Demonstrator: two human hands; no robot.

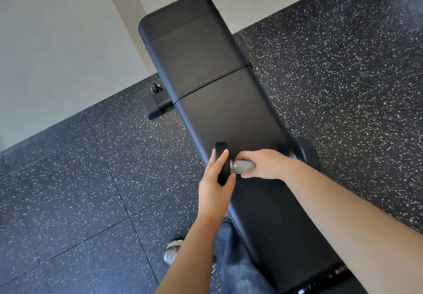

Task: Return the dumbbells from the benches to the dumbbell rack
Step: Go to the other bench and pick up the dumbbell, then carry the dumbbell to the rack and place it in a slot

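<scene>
A black dumbbell with a grey metal handle (242, 166) lies across the long black padded bench (212, 69). My right hand (263, 164) is wrapped around the handle from above. My left hand (216, 179) lies against the dumbbell's left head (223, 163), with fingers over its outer face and the thumb on its inner edge. The dumbbell's right head (304, 154) sticks out past the bench's right edge. No dumbbell rack is in view.
Black speckled rubber floor (80, 179) surrounds the bench. A pale wall (57, 41) runs behind at the upper left. The bench's foot and wheel (158, 101) jut out on its left. My jeans leg and shoe (174, 251) stand left of the bench's near end.
</scene>
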